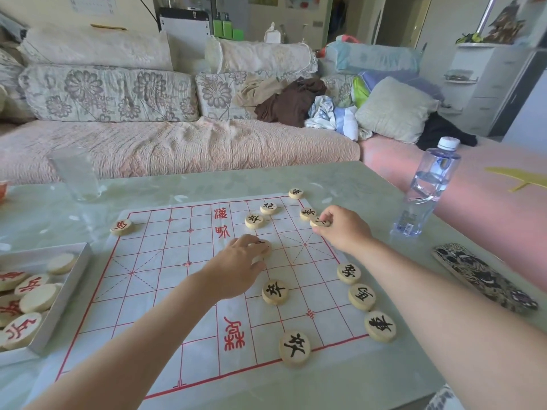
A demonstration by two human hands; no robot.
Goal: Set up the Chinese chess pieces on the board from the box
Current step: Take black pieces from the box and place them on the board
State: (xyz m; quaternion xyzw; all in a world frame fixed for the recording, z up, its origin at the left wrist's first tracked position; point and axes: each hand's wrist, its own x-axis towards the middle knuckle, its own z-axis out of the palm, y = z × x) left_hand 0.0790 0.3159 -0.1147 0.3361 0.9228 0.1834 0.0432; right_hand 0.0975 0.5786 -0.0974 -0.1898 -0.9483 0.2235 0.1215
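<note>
We are gripping a mid-board piece (pixel 263 247) in the left hand (pixel 236 263) and pinching a right-edge piece (pixel 320 222) in the right hand (pixel 344 229), risking bumping the neighbouring piece (pixel 307 213) touching it.

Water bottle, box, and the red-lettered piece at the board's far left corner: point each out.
water bottle (pixel 430 179), head view, on its clear body
box (pixel 62 294), head view, on its right wall
red-lettered piece (pixel 121 226), head view, on its top face

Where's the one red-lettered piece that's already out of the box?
In the head view, the red piece sits at the far left corner of the board, beyond the box and well left of the left hand.
</note>
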